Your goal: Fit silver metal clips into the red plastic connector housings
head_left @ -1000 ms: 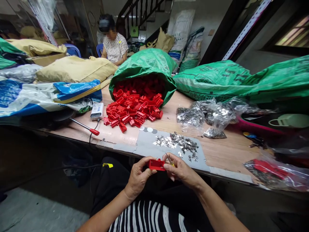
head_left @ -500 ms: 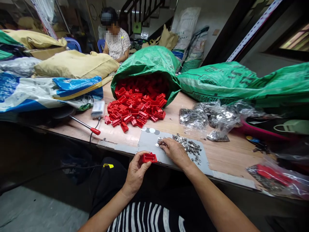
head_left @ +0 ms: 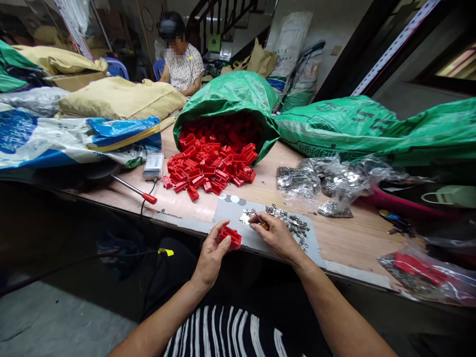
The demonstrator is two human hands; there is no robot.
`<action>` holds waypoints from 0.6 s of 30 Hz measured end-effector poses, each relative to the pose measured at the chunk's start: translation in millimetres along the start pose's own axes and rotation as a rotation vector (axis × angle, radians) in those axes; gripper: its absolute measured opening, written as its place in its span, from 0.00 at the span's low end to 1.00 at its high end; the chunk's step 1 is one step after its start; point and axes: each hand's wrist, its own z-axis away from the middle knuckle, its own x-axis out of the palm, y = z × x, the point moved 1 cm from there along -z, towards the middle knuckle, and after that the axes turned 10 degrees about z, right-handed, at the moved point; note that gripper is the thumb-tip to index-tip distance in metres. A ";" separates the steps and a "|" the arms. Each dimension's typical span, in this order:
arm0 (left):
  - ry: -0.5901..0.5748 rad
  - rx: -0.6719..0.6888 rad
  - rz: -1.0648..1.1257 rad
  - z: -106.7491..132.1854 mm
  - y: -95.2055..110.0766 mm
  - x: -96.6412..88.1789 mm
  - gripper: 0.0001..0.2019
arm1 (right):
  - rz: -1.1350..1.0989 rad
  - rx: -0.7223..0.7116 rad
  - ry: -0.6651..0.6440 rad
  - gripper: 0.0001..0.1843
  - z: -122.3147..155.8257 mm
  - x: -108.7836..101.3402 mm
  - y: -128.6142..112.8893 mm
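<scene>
Red case (head_left: 232,238) (slightly tilted) in the left hand (head_left: 210,256)

A wood-grain bench (head_left: 357,243) spans the middle of the frame, above a grey concrete floor (head_left: 74,317) at lower left, partly in shadow. Behind, a dark-railed staircase (head_left: 223,22) climbs at top centre beside a pale wall (head_left: 329,25). Blue chairs (head_left: 117,68) stand upper left; warm light shows in the window (head_left: 459,64) upper right.
</scene>
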 end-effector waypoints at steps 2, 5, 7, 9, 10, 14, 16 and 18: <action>0.014 -0.009 0.017 -2.4 1.9 3.2 0.23 | -0.110 -0.016 -0.040 0.07 8.3 1.1 -8.8; 0.023 -0.026 0.061 -4.8 4.2 7.7 0.25 | -0.206 -0.045 -0.045 0.07 18.8 4.6 -22.0; 0.015 -0.039 0.100 -5.1 5.2 10.4 0.25 | -0.195 -0.087 -0.019 0.06 22.8 7.1 -28.8; 0.005 -0.049 0.126 -4.5 6.3 12.9 0.26 | -0.167 -0.133 0.007 0.06 24.8 9.3 -32.8; 0.003 -0.051 0.134 -4.1 7.0 14.0 0.26 | -0.155 -0.154 0.016 0.07 25.4 10.0 -33.8; -0.008 -0.049 0.150 -3.4 11.1 16.8 0.24 | -0.135 -0.221 0.006 0.06 27.6 10.2 -34.2; -0.024 -0.040 0.144 -4.0 13.0 17.1 0.23 | -0.147 -0.260 -0.031 0.05 28.6 9.3 -33.3; -0.037 -0.030 0.122 -4.8 14.0 17.0 0.22 | -0.164 -0.280 -0.077 0.05 29.5 8.9 -31.5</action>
